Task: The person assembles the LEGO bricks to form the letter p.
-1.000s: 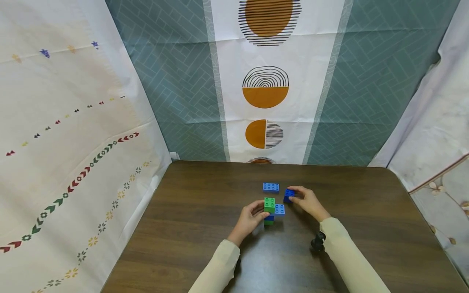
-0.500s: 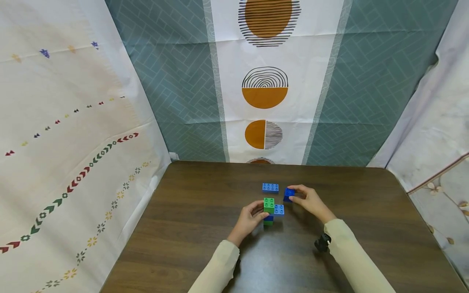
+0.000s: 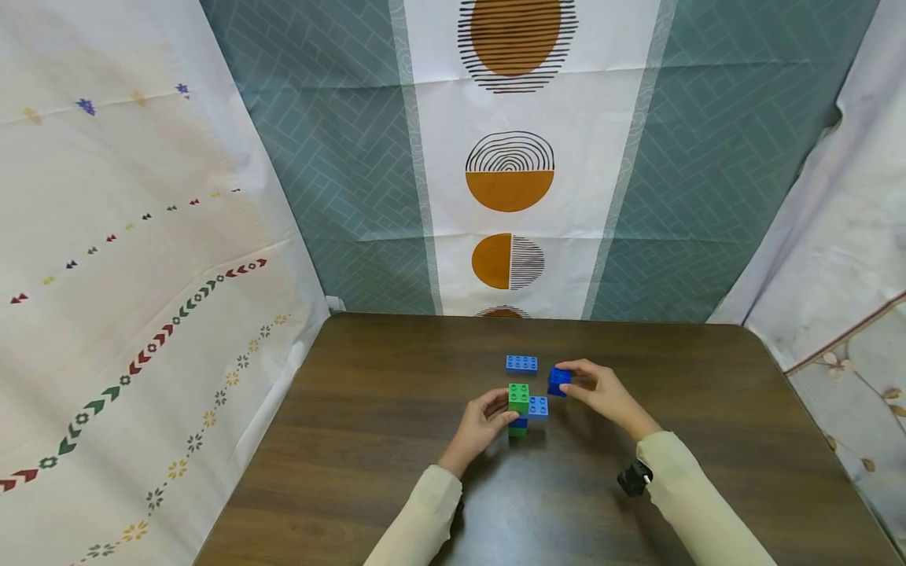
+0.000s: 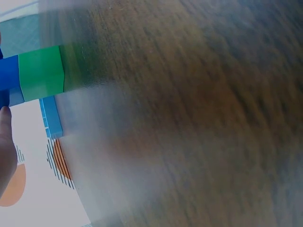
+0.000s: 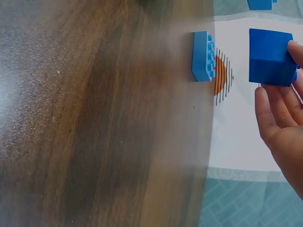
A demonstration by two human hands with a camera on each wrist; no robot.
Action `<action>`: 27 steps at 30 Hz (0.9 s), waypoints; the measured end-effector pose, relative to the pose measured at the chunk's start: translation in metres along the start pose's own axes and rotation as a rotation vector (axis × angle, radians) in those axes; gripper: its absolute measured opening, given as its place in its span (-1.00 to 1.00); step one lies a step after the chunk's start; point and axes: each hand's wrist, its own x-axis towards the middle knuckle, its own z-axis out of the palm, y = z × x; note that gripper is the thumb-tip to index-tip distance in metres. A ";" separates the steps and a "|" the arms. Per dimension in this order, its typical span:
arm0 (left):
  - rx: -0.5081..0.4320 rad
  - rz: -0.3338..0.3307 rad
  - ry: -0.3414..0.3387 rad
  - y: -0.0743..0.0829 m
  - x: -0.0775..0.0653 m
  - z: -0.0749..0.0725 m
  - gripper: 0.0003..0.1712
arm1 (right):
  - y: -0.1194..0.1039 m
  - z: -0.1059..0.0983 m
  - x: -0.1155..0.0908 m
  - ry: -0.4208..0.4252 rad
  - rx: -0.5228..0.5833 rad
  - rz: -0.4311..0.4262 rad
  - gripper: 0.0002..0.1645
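Observation:
My left hand (image 3: 476, 428) grips a stack of toy building bricks by its side. On top of the stack is a green brick (image 3: 519, 397); below it a light blue brick (image 3: 539, 406) juts out to the right. Lower down are a dark blue layer and a green bottom brick (image 4: 41, 73). To the right, my right hand (image 3: 602, 393) pinches a dark blue brick (image 3: 558, 381) between thumb and fingers, apart from the stack. In the right wrist view this brick (image 5: 271, 57) shows its smooth sides, above the table level.
A loose light blue brick (image 3: 521, 363) lies on the brown wooden table (image 3: 396, 377) behind the stack. Patterned cloths hang behind the table (image 3: 354, 157) and at both sides. A black device (image 3: 635, 478) is worn at the right wrist.
The right forearm has swung outward to the right, and the dark blue brick has turned and shifted slightly toward me. The left hand and stack stay nearly still.

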 end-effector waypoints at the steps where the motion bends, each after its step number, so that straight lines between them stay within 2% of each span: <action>1: 0.002 0.000 0.000 0.000 0.000 0.000 -0.60 | -0.001 0.000 -0.001 -0.003 0.006 -0.003 -0.52; 8: -0.003 0.031 -0.021 0.025 -0.009 -0.003 -0.60 | -0.008 -0.001 -0.006 -0.008 -0.014 -0.018 -0.55; 15: 0.005 0.012 -0.028 0.030 -0.011 -0.004 -0.60 | -0.012 -0.003 -0.009 -0.018 -0.021 -0.060 -0.56; 21: 0.014 0.025 -0.028 0.025 -0.008 -0.003 -0.60 | -0.020 -0.004 -0.010 -0.024 -0.027 -0.084 -0.57; 27: 0.021 0.011 -0.016 0.003 -0.001 -0.001 -0.59 | -0.025 -0.002 -0.015 -0.039 -0.026 -0.087 -0.57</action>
